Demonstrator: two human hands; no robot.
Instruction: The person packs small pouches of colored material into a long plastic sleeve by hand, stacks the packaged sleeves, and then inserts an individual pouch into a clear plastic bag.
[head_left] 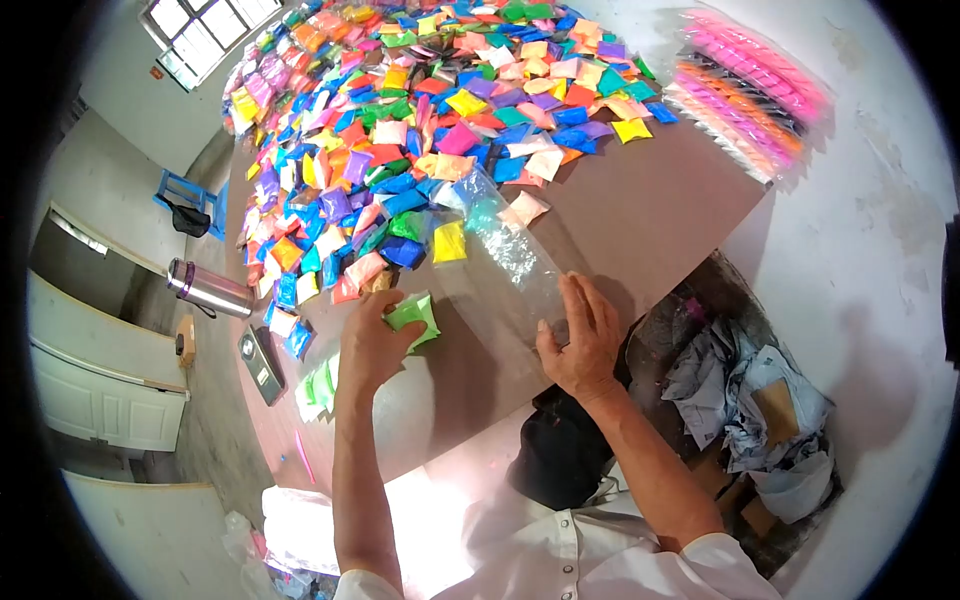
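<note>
My left hand [375,338] is closed on a light green packet [415,318] above the brown table [650,240]. My right hand [583,338] rests at the near end of a long clear plastic bag [510,260], its thumb and fingers apart over the film. The bag lies flat and stretches up to the pile of coloured packets [390,150]. A yellow packet [450,242] lies just left of the bag. More light green packets [318,388] lie on the table below and left of my left hand.
A metal flask [210,288] and a dark flat device [261,365] stand and lie at the left edge. Bundled pink and orange strips [745,90] are at the far right. Crumpled paper [755,420] fills a box right of the table.
</note>
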